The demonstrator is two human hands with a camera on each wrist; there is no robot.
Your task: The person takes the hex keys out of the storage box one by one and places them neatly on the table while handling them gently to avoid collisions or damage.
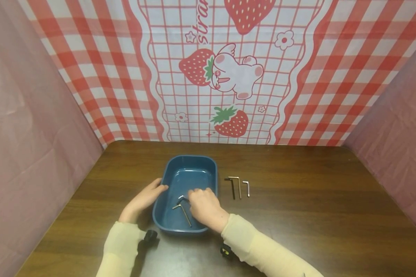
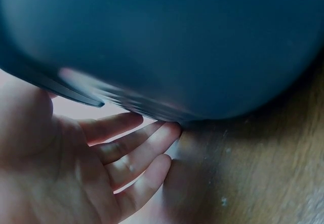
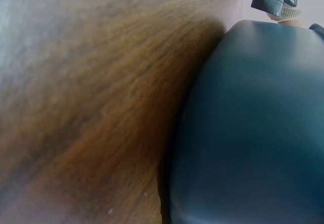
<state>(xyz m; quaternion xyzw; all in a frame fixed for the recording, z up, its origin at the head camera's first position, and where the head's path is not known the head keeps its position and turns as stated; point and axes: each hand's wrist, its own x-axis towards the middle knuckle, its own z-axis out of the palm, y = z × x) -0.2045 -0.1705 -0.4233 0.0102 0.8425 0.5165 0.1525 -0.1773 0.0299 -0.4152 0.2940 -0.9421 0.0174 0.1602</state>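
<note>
A deep blue tray [image 1: 156, 215] stands on the table, its outer wall [image 2: 167, 41] filling much of the left wrist view. My left hand [image 1: 143, 200] holds its left side, thumb over the rim and fingers [image 2: 139, 158] along the outside. Inside the tray, my right hand [image 1: 206, 206] has its fingers curled around a dark hex key [image 1: 182, 199], mostly hidden by the hand. Just below that, a brass-coloured hex key [image 1: 185, 215] lies on the tray floor. The right wrist view shows only the tray's outside [image 3: 248, 127], with the right hand out of sight.
Right of the tray lie a black hex key [image 1: 233, 189], a longer brass-coloured hex key [image 1: 239, 188] and a small silver hex key [image 1: 247, 189]. The brown wooden table [image 1: 315, 211] ends at a checked strawberry cloth [image 1: 208, 123] behind, with pink cloth at both sides.
</note>
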